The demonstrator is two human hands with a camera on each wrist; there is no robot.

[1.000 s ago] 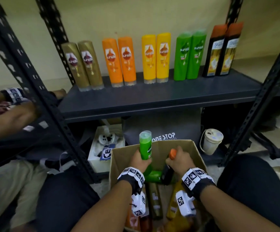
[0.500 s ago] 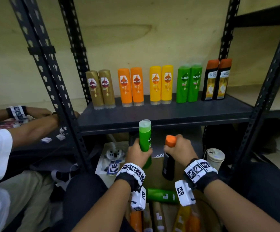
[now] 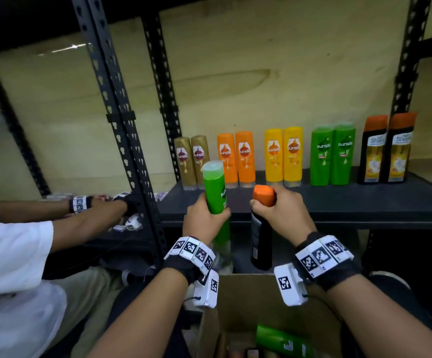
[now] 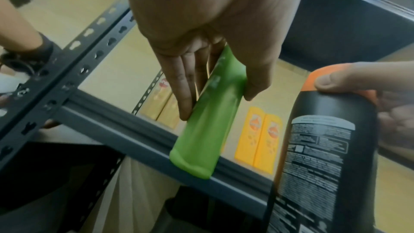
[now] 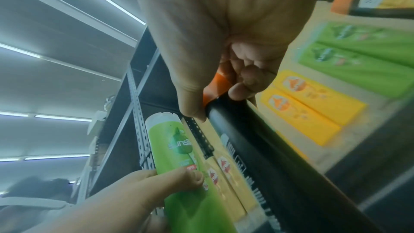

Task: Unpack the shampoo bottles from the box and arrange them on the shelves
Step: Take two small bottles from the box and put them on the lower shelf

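Note:
My left hand (image 3: 206,219) grips a green Sunsilk bottle (image 3: 215,192) around its middle and holds it upright in front of the dark shelf (image 3: 339,202). My right hand (image 3: 279,211) grips a black bottle (image 3: 261,241) by its orange cap (image 3: 263,196), the body hanging down past the shelf's front edge. In the left wrist view the fingers (image 4: 183,84) wrap the green bottle (image 4: 208,130); the black bottle (image 4: 322,157) is beside it. In the right wrist view the fingers (image 5: 241,81) curl over the orange cap (image 5: 215,88). The cardboard box (image 3: 248,301) below holds another green bottle (image 3: 282,342).
Along the shelf's back stand pairs of bottles: gold (image 3: 191,161), orange (image 3: 237,157), yellow (image 3: 283,153), green (image 3: 332,155), black with orange caps (image 3: 388,148). A black perforated upright (image 3: 122,125) rises at left. Another person's arms (image 3: 62,218) reach in beyond it.
Both hands have lifted their bottles out of the box up to the shelf's front edge. The view has tilted upward, so the box now sits at the bottom.

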